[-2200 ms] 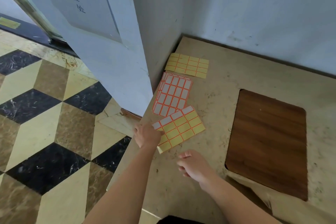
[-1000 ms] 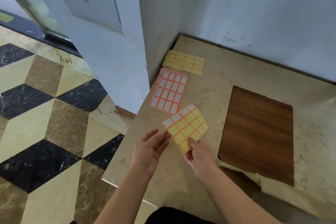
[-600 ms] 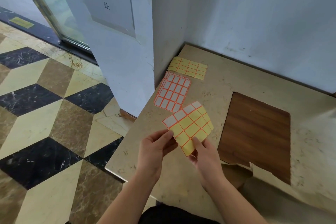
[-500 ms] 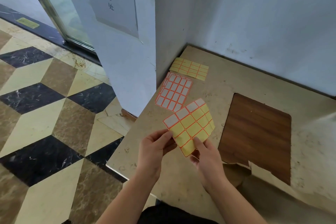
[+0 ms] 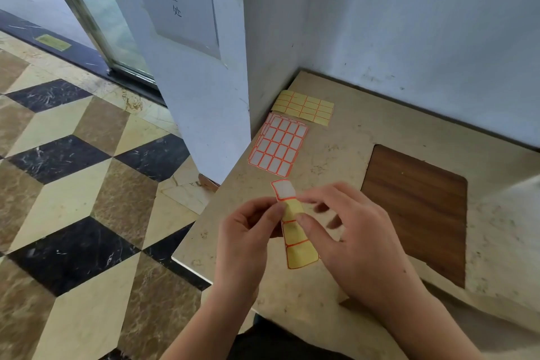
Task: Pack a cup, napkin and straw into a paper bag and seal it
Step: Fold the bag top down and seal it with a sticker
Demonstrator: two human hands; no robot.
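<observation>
A yellow label sheet (image 5: 298, 245) with orange-edged stickers is held above the stone counter (image 5: 330, 172), folded or curled so only a narrow strip shows. One white sticker (image 5: 283, 189) stands up at its top end. My left hand (image 5: 248, 234) pinches the sheet near that sticker from the left. My right hand (image 5: 356, 240) grips the sheet from the right, thumb on its face. No cup, napkin or straw is in view. A brown paper bag corner (image 5: 496, 327) shows at the lower right, behind my right forearm.
A stack of white label sheets (image 5: 279, 145) and a yellow backing sheet (image 5: 304, 107) lie on the counter by the white pillar (image 5: 204, 90). A dark wooden inset panel (image 5: 415, 207) lies to the right. The counter's left edge drops to a patterned tile floor (image 5: 73, 199).
My left hand lifted the sheet off the counter and my right hand joined it. The flat sheet is now curled into a narrow strip, with a white sticker raised at the top.
</observation>
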